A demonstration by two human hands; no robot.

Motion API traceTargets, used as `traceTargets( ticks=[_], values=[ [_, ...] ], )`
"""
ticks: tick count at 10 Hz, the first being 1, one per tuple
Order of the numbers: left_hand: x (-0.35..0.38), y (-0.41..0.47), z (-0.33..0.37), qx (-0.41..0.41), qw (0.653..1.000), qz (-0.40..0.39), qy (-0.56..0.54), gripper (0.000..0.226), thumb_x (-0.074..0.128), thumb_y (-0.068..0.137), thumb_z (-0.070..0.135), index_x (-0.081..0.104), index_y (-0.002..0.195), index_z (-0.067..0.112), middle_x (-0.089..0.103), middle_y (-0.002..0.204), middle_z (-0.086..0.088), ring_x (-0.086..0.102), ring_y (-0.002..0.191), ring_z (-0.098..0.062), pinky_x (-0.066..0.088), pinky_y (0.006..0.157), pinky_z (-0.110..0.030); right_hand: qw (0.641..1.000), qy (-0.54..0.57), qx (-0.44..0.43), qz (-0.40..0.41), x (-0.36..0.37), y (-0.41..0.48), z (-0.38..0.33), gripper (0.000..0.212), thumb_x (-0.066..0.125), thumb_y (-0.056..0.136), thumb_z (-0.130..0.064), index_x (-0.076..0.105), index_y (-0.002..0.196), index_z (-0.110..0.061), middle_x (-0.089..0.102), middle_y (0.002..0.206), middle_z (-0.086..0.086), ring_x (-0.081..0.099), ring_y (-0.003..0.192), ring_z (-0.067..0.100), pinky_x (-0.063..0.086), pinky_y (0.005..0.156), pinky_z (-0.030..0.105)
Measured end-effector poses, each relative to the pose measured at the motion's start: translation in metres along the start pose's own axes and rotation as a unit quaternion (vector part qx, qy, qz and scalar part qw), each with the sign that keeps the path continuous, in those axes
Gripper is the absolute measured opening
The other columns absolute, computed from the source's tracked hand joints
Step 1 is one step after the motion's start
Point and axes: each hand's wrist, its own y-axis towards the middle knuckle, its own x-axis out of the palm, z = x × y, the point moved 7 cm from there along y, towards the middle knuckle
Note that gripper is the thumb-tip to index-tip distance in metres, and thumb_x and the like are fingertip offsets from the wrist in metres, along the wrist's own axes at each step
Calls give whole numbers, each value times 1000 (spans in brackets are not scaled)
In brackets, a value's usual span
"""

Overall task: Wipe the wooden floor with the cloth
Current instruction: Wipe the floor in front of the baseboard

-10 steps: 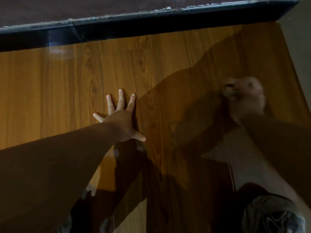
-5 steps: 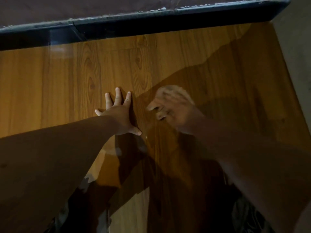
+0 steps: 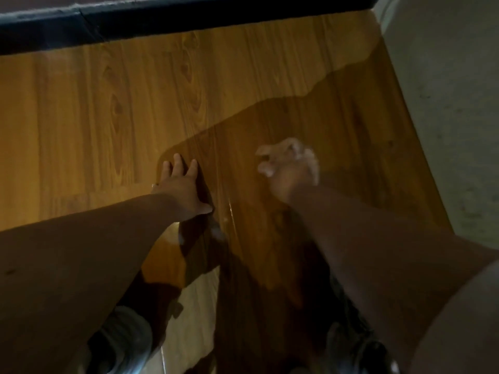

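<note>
Leaning over a wooden floor (image 3: 94, 117), a person stretches both bare arms forward, as seen from a head-worn camera. The left hand (image 3: 183, 184) lies flat on the boards, palm down, with fingers straight and slightly spread and the thumb pointing toward the other hand. It holds nothing.

The right hand (image 3: 293, 179), near the left on its thumb side and about level with it, is blurred. Its fingers curl over a pale cloth (image 3: 290, 147), which shows as light patches at the knuckles and fingertips. The cloth is bunched between that hand and the floor, and the blur hides how much of it spreads beneath the palm.

The right hand sits on a darker patch (image 3: 310, 117) of the boards. The patch's edge curves round the left hand's fingertips and runs away past the right hand. Whether it is damp or shadow cannot be told. A glossy streak (image 3: 230, 209) catches light on the floor between the two wrists.

Well beyond the fingertips of both hands, a dark skirting board (image 3: 162, 22) closes off the floor. On the outer side of the right hand, the boards end at a pale grey surface (image 3: 445, 103) with a speckled look. Back toward the person, a grey shoe (image 3: 124, 344) stands on the floor below the left forearm. Below the right forearm a dark shoe (image 3: 359, 346) is partly in view, in deep shade.
</note>
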Motion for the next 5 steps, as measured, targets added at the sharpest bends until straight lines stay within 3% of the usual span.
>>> traceTargets(
  ticks=[1, 2, 3, 4, 5],
  values=[
    [-5, -5, 2, 5, 999, -31, 3, 118, 73, 75, 54, -10, 153, 24, -24, 158, -7, -14, 146, -32, 15, 117, -53, 994, -19, -75, -80, 30, -9, -37, 61, 51, 96, -32, 25, 151, -37, 4, 162, 9, 0, 148, 31, 3, 118, 50],
    [-18, 1, 18, 25, 999, -12, -34, 116, 75, 74, 51, -6, 154, 24, -19, 159, -3, -10, 147, -30, 13, 119, -47, 989, -55, -107, -91, 42, -8, -40, 65, 49, 98, -36, 15, 152, -41, 0, 162, 3, -4, 148, 27, -1, 118, 46],
    [-26, 10, 46, 82, 996, 20, -28, 114, 76, 74, 50, -3, 154, 27, -17, 160, 2, -11, 147, -25, 8, 119, -45, 994, -13, -91, -58, 32, -2, -3, 77, 55, 94, -14, 10, 154, -33, 1, 163, -4, 0, 148, 21, 5, 119, 38],
    [-17, 19, 49, 97, 995, 14, -18, 114, 74, 75, 52, -5, 153, 30, -19, 159, 4, -13, 147, -25, 7, 119, -51, 987, 130, 73, 54, -10, -4, 63, 40, 52, 93, -5, 52, 131, -16, 40, 148, 9, 38, 136, 27, 34, 106, 33],
    [-10, 24, 38, 76, 997, 16, -13, 114, 73, 74, 56, -7, 152, 33, -20, 159, 6, -15, 146, -27, 6, 118, -52, 949, 224, 202, 98, -43, -27, 116, 43, 44, 98, -4, 47, 135, -24, 41, 141, -5, 37, 129, 28, 28, 104, 33]
  ],
)
